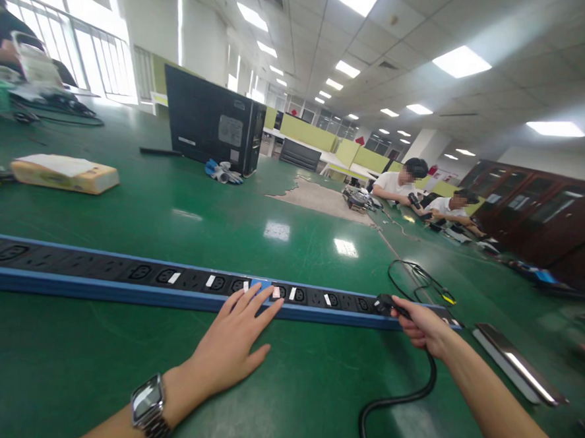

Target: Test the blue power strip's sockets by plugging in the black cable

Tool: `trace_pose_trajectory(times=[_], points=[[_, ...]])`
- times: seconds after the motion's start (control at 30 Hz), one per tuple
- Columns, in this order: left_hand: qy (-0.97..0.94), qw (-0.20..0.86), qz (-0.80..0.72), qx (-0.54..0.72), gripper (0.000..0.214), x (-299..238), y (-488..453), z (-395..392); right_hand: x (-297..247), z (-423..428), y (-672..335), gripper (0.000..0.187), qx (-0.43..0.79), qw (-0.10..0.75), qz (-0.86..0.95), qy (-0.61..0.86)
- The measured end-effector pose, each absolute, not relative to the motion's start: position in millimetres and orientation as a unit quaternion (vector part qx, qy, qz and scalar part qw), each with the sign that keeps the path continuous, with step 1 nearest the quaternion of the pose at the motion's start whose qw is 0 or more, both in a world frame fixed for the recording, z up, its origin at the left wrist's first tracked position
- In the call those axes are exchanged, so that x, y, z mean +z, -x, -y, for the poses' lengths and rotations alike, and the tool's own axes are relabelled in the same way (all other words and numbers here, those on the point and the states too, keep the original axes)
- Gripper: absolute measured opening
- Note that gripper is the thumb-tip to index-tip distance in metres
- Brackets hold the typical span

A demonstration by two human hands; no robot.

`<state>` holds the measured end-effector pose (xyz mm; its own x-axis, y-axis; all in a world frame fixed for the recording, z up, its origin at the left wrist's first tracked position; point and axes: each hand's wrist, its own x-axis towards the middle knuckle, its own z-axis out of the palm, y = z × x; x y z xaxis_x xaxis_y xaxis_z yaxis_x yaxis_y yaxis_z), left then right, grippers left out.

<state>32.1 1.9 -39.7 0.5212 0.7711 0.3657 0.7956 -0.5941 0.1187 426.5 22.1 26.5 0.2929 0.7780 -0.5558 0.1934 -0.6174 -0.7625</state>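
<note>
Blue and black against green

The power strip pairs blue edges with a black face and white labels. Black cable at four o'clock, green table, black computer tower at ten, red-brown cabinets at three, yellow-and-white tissue pack at nine.

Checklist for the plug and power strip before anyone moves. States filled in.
1. Power strip flat on the table: ok.
2. Strip steadied: ok, left hand rests spread on it.
3. Plug gripped: ok, right hand holds it at the strip's right-hand part.
4. Plug fully seated: cannot tell, the contact is too small to judge.
5. Cord slack: ok, it curves loosely over the table in front.
6. Whole strip in view: not ok, its left end runs out of frame.
</note>
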Motion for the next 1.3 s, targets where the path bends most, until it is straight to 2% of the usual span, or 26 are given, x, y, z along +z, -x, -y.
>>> trace_pose_trajectory(times=[0.37,0.77,1.0,1.3], points=[[0.872,0.024,0.445,-0.203,0.071,-41.3,-32.2,-3.4,23.6,-19.3,-416.4,0.037,0.458,0.309,0.313,0.773],[0.87,0.037,0.443,-0.215,0.072,-43.1,-31.1,-3.4,21.7,-22.2,-420.9,0.042,0.464,0.276,0.341,0.77],[0.87,0.035,0.443,-0.214,0.071,-42.9,-32.4,-2.5,6.6,-13.5,-414.2,0.045,0.501,0.3,0.332,0.741],[0.87,0.019,0.448,-0.205,0.07,-39.7,-32.1,-1.0,-8.7,-4.4,-408.3,0.041,0.547,0.372,0.286,0.694]])
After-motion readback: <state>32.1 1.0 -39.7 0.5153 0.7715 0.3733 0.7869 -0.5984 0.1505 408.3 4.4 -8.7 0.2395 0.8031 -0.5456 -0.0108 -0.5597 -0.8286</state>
